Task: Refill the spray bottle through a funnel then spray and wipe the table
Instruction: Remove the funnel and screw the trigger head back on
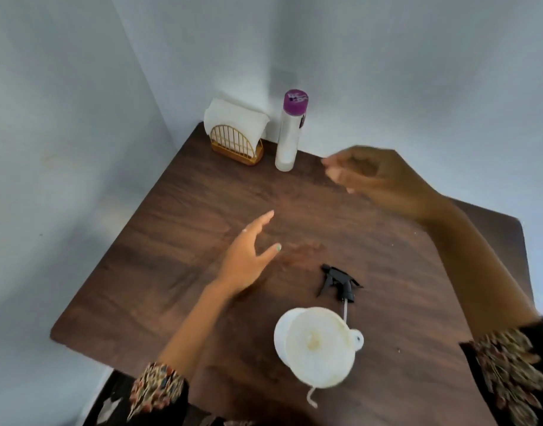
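Both hands are seen raised above the table with nothing held: the left hand, at centre left of the frame, is spread with straight fingers, while the right hand, at upper right of centre, is blurred, its fingers loosely curled round nothing that can be made out. Near the purple-capped refill bottle, which stands upright at the far edge in the upper middle of the frame, the right hand is found, apart from it. Just left of that bottle a gold wire holder filled with white napkins is seen. Below the hands, in the lower middle of the frame, the white spray bottle is stood with the funnel seated in its neck, and the black trigger head is laid on the wood just beyond it, unscrewed. The preparation is judged done: head off, funnel placed. No liquid is seen in the funnel, so the pouring is judged not yet done; refitting the head, spraying and wiping with a napkin are left
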Demonstrator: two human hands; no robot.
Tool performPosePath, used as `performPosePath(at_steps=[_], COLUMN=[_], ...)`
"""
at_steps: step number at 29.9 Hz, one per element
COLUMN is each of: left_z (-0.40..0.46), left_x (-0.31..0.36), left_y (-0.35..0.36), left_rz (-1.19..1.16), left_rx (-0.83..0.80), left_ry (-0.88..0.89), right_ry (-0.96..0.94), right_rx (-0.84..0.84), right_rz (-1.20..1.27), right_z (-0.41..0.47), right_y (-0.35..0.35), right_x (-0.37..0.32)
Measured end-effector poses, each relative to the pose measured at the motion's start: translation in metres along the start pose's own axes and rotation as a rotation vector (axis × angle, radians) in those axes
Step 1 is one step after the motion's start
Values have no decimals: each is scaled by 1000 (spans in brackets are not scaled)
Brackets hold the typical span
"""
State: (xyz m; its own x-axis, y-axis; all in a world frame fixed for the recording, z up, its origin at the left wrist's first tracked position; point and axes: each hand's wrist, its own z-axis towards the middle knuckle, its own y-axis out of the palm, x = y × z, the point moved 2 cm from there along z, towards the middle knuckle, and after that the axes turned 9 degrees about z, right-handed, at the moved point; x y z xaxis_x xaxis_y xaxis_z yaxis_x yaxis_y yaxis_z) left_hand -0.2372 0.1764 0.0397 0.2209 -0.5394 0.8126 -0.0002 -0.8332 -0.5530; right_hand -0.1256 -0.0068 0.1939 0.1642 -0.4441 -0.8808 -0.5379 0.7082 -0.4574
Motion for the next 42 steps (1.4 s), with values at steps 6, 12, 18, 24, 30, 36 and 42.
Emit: performPosePath(at_steps=[6,12,18,24,30,36,42], left_z=[-87,-114,-123,-126,-125,-124,-122], left_x=[-29,-22,-3,-3,-3,-2,-4], left_y=[26,53,64,65,65,65,65], left_rz=[246,231,303,332,284,260,276], left_rx=[-305,-404,-251,-249,-241,-245,-256], left_ry=[84,64,35,8,-22,-26,-16], right_ry=[211,343,313,253,230,247,284], right_rx=[-275,-303,-141,-37,-54,-82,-71], right_rz=[-52,81,190,379,328,328,386], right_z=[-100,-151,-160,-160,-160,-156,-158], right_y=[31,54,67,70,69,70,67], right_x=[36,64,72,66,62,59,58])
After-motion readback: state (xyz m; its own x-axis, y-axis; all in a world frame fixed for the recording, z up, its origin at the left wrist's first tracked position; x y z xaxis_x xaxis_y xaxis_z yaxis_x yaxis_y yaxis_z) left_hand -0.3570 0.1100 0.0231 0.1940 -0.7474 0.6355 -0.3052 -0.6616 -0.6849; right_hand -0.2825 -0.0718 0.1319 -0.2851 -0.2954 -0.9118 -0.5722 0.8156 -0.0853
